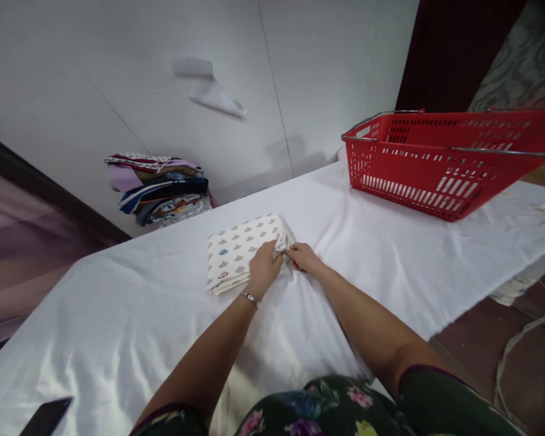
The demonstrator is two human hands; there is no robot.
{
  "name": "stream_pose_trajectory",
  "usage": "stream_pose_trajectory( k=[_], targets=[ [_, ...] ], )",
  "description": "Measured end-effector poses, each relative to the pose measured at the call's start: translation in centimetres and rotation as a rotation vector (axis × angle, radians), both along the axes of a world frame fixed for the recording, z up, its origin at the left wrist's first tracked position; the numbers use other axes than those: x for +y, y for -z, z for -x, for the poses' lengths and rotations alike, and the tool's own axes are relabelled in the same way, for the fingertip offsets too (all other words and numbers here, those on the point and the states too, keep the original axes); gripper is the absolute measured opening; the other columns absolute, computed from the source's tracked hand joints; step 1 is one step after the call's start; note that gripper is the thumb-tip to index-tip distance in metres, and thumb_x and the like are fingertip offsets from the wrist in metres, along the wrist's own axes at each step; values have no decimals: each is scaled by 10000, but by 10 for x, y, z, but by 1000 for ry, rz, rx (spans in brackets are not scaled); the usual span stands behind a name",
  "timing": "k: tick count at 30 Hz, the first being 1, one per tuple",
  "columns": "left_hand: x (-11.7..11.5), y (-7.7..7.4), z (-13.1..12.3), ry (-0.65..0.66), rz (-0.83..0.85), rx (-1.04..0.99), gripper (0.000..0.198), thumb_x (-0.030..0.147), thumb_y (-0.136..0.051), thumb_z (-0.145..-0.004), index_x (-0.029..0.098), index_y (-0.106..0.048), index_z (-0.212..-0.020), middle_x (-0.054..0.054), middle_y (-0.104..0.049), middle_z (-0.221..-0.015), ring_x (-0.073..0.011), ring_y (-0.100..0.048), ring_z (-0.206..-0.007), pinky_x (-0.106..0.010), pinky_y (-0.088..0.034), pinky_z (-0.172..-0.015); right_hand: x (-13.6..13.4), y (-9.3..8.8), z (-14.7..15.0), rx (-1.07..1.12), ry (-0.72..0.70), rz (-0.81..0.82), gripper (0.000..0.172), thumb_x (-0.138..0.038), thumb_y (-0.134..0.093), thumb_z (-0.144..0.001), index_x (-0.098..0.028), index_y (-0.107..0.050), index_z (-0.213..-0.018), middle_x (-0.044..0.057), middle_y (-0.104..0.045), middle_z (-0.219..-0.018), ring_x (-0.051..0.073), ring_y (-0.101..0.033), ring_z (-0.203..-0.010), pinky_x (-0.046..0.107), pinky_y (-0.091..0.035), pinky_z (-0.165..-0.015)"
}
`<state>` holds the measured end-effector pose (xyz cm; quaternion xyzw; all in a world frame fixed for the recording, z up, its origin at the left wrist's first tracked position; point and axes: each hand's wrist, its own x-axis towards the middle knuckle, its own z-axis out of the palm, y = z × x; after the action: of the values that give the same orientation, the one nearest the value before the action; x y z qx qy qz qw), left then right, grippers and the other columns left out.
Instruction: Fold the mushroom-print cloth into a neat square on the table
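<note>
A folded white cloth (238, 248) with a small grey print and a few coloured motifs lies on the white-covered table (140, 297). My left hand (266, 264) rests over its right edge, its fingers closed on a bunched part of the fabric. Close beside it, my right hand (303, 256) pinches at the same gathered corner, thumb and fingers together. What exactly sits between the right fingertips is too small to make out clearly, but it appears to be the cloth's corner.
A red plastic basket (409, 172) with metal handles stands at the back right. Folded clothes (163, 188) are stacked beyond the table's far edge by the wall. A dark phone-like object (48, 416) lies at the front left. A pale cable (511, 351) runs over the floor at right.
</note>
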<state>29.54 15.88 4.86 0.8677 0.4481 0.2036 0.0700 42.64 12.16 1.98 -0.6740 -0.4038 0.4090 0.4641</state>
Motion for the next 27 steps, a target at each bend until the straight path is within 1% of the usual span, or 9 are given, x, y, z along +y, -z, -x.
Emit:
stream_pose_trajectory(
  k=[4, 8, 10, 12, 17, 21, 23, 25, 27],
  targets=[
    [4, -7, 0, 5, 61, -21, 290, 373, -524, -830, 229, -593, -1071, -50, -650, -1041, -212, -581, -940, -299, -427, -751, 0, 4, -3, -14, 39, -26, 100, -210, -535, -760, -182, -545, -665, -75, -473, -401, 72, -425, -365, 181, -308, -411],
    [13, -15, 3, -146, 186, -116, 288, 425, -423, -876, 205, -598, -813, 6, -593, -692, -150, -525, -652, -257, -360, -585, -1, 6, -6, -42, 91, -42, 100, -203, -570, -714, -181, -543, -621, -75, -484, -429, 63, -429, -405, 173, -304, -433],
    [13, -15, 5, -177, 217, -156, 309, 436, -408, -881, 204, -590, -791, 20, -564, -645, -139, -499, -607, -250, -343, -557, -2, 7, -6, -32, 104, -40, 100, -202, -580, -703, -180, -540, -614, -73, -490, -437, 61, -428, -403, 172, -305, -429],
    [9, -13, 5, -130, 190, -143, 264, 415, -443, -874, 209, -608, -871, 5, -614, -736, -147, -534, -661, -255, -372, -597, -2, 7, -6, 0, 102, -28, 117, -229, -566, -725, -179, -543, -622, -66, -490, -425, 66, -422, -377, 178, -301, -406],
    [-6, -3, -1, 101, -28, 38, 253, 258, -494, -864, 219, -597, -1093, -62, -640, -1080, -218, -556, -1023, -310, -433, -806, -3, 4, -6, 110, 96, -23, 255, -395, -438, -855, -174, -554, -806, -35, -559, -505, 76, -455, -352, 181, -284, -347],
    [-7, 1, -3, 103, -38, 70, 290, 227, -505, -859, 222, -579, -1139, -73, -633, -1123, -224, -554, -1060, -339, -445, -870, -7, -1, -7, 81, 71, -16, 300, -443, -464, -860, -171, -572, -930, -41, -557, -513, 86, -465, -361, 189, -326, -365],
    [-7, 1, -1, 117, -36, 61, 313, 234, -510, -856, 215, -560, -1165, -81, -631, -1132, -229, -558, -1066, -352, -448, -885, -10, -4, -6, -52, 101, -42, 316, -445, -456, -866, -174, -588, -959, -4, -623, -631, 110, -545, -466, 217, -425, -461],
    [-10, 0, 2, 151, -44, 65, 336, 234, -507, -853, 205, -537, -1186, -90, -634, -1113, -236, -574, -1039, -365, -461, -867, -13, -6, -5, -258, 164, -173, 329, -440, -461, -867, -182, -595, -1021, 55, -671, -898, 156, -632, -729, 279, -503, -672],
    [-15, -1, 7, 213, -40, 58, 330, 196, -490, -845, 191, -529, -1172, -89, -643, -1060, -228, -595, -982, -359, -476, -835, -16, -7, -4, -471, 179, -371, 348, -410, -465, -876, -195, -580, -1124, 92, -609, -1167, 203, -578, -1044, 346, -462, -895]
  ],
)
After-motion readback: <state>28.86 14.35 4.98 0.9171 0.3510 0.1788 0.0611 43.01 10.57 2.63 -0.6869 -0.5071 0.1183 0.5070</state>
